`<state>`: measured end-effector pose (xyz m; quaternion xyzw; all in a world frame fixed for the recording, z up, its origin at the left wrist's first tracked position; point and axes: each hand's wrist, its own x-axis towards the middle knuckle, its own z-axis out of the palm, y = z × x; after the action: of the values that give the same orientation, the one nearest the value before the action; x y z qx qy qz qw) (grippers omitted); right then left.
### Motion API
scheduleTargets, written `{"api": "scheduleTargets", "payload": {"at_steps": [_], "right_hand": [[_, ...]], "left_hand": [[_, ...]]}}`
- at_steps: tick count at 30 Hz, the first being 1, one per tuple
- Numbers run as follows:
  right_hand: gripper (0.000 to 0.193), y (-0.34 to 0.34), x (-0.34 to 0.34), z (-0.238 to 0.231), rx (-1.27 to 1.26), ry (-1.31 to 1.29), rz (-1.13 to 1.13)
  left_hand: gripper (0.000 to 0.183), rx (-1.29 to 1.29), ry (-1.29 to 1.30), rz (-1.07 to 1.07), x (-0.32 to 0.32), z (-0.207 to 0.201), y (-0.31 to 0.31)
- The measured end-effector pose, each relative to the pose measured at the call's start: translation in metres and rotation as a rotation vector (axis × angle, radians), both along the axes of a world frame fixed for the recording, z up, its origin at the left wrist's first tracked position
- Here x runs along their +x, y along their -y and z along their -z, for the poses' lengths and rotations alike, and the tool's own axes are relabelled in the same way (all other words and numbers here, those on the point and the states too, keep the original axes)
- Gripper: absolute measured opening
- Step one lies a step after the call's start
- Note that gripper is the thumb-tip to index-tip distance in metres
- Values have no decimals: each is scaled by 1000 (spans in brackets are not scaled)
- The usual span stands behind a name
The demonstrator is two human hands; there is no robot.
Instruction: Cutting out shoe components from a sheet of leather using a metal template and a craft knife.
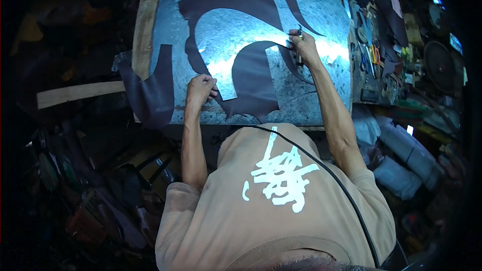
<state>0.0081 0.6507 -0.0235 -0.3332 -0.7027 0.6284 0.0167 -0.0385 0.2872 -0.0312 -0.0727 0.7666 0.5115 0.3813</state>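
A curved, shiny arch-shaped sheet, which looks like a template (217,35), lies over dark brown leather (253,73) on the worktable. My left hand (202,89) is closed, its fingertips pinching the edge near the arch's lower left end. At the arch's right end is my right hand (304,47), closed around a slim dark-handled tool (299,60) with a brass-coloured part. Its fingertips also meet the template's corner. The tool's tip cannot be made out. Cut edges of the leather curve around both sides of the right hand.
The grey metal-topped table (331,85) has a wooden edge strip (145,25) at left. Another leather piece (153,88) hangs over that side, near a wooden board (80,94). Scissors (374,54) and other tools sit at right. A black cable (331,173) crosses my shirt.
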Motion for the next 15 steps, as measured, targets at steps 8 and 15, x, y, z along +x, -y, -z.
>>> {"api": "scheduleTargets", "payload": {"at_steps": [8, 15], "right_hand": [[24, -1, 0, 8, -7, -67, -29], [24, -1, 1, -4, -17, 1, -40]], "left_hand": [[22, -5, 7, 108, 5, 1, 6], [22, 77, 11, 83, 7, 8, 8]]}}
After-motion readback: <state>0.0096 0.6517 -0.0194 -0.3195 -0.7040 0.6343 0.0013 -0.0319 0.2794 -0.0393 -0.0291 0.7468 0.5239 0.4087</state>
